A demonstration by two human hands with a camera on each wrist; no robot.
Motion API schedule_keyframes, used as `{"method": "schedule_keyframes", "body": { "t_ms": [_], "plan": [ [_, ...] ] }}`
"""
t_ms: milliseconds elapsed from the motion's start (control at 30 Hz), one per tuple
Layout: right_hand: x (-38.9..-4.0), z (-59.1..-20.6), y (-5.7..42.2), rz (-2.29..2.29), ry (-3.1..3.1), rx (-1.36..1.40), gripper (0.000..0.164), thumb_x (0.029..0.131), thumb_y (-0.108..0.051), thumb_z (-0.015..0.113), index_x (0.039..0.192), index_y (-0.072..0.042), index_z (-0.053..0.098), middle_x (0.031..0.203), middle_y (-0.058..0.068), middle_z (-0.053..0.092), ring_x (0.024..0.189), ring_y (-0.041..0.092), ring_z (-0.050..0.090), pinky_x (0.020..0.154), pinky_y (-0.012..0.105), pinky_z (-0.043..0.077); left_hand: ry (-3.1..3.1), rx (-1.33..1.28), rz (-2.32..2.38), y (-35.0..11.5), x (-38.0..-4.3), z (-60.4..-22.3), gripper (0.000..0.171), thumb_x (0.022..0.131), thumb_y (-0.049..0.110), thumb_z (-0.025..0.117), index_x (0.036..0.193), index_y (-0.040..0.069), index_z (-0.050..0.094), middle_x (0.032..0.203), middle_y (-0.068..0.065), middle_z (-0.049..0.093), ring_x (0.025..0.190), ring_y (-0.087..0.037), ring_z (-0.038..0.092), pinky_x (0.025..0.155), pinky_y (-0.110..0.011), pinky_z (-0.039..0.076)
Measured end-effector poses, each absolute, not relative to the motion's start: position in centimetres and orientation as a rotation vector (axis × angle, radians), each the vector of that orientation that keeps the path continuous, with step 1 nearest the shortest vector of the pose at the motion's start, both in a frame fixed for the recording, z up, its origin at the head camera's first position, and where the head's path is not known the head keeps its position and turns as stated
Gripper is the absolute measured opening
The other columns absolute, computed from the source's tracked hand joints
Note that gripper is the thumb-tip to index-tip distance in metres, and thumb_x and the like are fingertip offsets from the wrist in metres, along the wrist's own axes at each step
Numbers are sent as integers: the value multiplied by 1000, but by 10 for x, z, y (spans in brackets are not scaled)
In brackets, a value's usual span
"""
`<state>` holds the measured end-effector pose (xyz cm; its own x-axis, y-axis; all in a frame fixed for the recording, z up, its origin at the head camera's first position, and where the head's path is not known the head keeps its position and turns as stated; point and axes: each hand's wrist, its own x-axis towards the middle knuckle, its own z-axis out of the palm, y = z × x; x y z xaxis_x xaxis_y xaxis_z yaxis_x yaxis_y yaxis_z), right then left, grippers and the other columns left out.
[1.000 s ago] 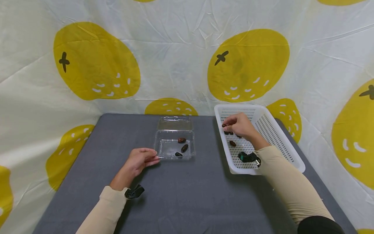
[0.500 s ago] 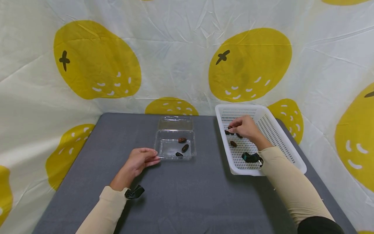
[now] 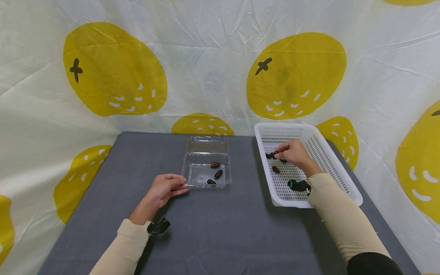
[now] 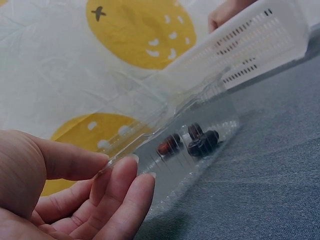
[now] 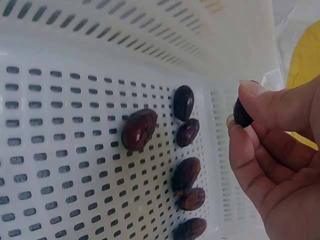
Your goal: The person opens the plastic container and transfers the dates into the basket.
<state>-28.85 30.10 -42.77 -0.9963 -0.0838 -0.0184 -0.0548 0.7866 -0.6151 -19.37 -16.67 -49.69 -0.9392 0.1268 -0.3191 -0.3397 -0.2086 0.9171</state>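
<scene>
My left hand [image 3: 166, 188] pinches the near left rim of a clear plastic clamshell box [image 3: 197, 176], its lid folded back. Three dates lie in the box: a reddish-brown date [image 3: 215, 165], a darker date [image 3: 218, 174] and a dark date [image 3: 211, 181] by the front wall. Over at the white slotted basket [image 3: 264, 179], my right hand [image 3: 292, 151] is inside, thumb and fingertips pinching a dark date [image 5: 242, 114]. Several dates rest on the basket's floor, one single date [image 5: 139, 130] apart from a row along one wall.
Both containers stand on a grey cloth-covered table [image 3: 220, 229], the basket at the right edge. A white curtain [image 3: 206, 68] with yellow fruit prints hangs behind. Bare cloth separates the box and the basket.
My right hand has shifted right and slightly nearer inside the basket, a date between its fingers. The left hand keeps its place on the box rim.
</scene>
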Motion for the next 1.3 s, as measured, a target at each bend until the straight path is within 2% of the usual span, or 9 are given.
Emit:
{"method": "schedule_keyframes", "body": {
  "t_ms": [133, 367, 633, 767, 900, 1133, 1300],
  "plan": [
    [-292, -432, 305, -975, 2903, -80, 27, 92, -16, 79, 113, 1, 78, 112, 22, 75, 97, 31, 62, 76, 29, 53, 1750, -268, 2219, -167, -194, -498, 23, 97, -6, 65, 117, -17, 63, 83, -6, 75, 76, -17, 76, 85, -42, 68],
    [-297, -437, 311, -916, 2859, -49, 30, 92, -19, 78, 116, -1, 78, 117, 22, 73, 98, 30, 61, 77, 31, 53, 1762, -259, 2205, -167, -194, -497, 34, 98, -4, 64, 126, -21, 56, 85, -6, 75, 77, -17, 77, 85, -42, 68],
    [-302, -441, 314, -918, 2810, -43, 31, 91, -16, 78, 116, 2, 77, 117, 23, 73, 102, 32, 59, 85, 37, 54, 1753, -273, 2214, -166, -194, -496, 29, 97, -5, 65, 123, -19, 60, 87, -8, 76, 77, -18, 77, 84, -41, 68],
    [-304, -446, 313, -895, 2814, -28, 29, 90, -15, 78, 114, 2, 77, 113, 22, 74, 100, 30, 63, 84, 37, 57, 1744, -282, 2219, -166, -195, -497, 26, 96, -6, 66, 119, -17, 62, 88, -10, 76, 77, -19, 77, 83, -41, 69],
    [-305, -447, 313, -883, 2813, -11, 27, 92, -14, 77, 113, 3, 77, 109, 20, 76, 94, 27, 68, 82, 37, 61, 1753, -272, 2205, -168, -194, -497, 29, 97, -4, 66, 122, -18, 61, 89, -9, 76, 78, -18, 77, 86, -43, 68],
    [-304, -446, 312, -881, 2800, -13, 29, 94, -12, 75, 117, 6, 75, 112, 23, 76, 87, 21, 73, 83, 39, 65, 1760, -259, 2202, -169, -194, -496, 33, 99, -4, 64, 127, -20, 57, 87, -7, 76, 78, -18, 77, 88, -44, 67],
    [-302, -442, 313, -846, 2815, -4, 31, 94, -15, 72, 119, 4, 75, 116, 24, 74, 95, 27, 68, 84, 40, 63, 1750, -264, 2208, -169, -194, -495, 31, 98, -5, 64, 125, -21, 59, 85, -7, 75, 77, -18, 77, 86, -43, 68]
  ]
}}
